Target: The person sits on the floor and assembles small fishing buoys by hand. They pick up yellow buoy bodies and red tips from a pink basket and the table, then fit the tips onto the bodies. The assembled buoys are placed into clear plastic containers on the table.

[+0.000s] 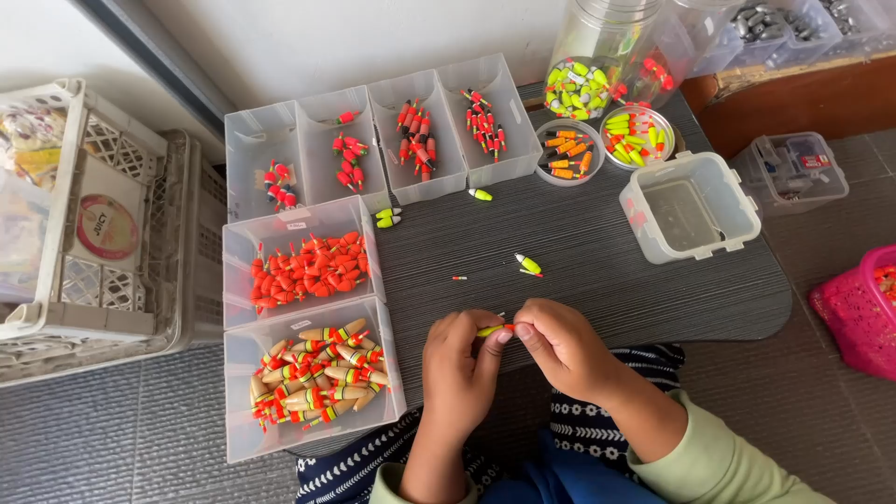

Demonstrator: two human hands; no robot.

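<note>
1. The left hand (459,359) and right hand (560,347) meet at the near edge of the counter (597,271); both pinch one small yellow float (489,329) between their fingertips, the left at its one end, the right at the other. It sits in the air just above the counter, close to the person's lap.
2. Judging by what lies around, the work looks partly done: many floats already sit sorted in bins, while a few are still loose on the counter, namely a yellow-green float (528,265), a thin red-tipped stick (459,278), a pair of floats (386,217) by the bins, and one more float (480,194) further up.
3. Nearest on the left, a clear bin of wooden floats (317,373) with red and yellow bands is well filled.
4. Behind it, a clear bin of orange-red floats (308,266), also full.
5. Further back, a row of four narrow clear bins (373,145) holds small red floats, sparsely.
6. At the upper right, two round tubs (602,140) carry orange and yellow floats, and a tall clear jar (588,70) has mixed ones.
7. A square lidded box (691,205) looks empty.
8. Off the counter stand a white crate (84,215) and a pink basket (859,308).
</note>
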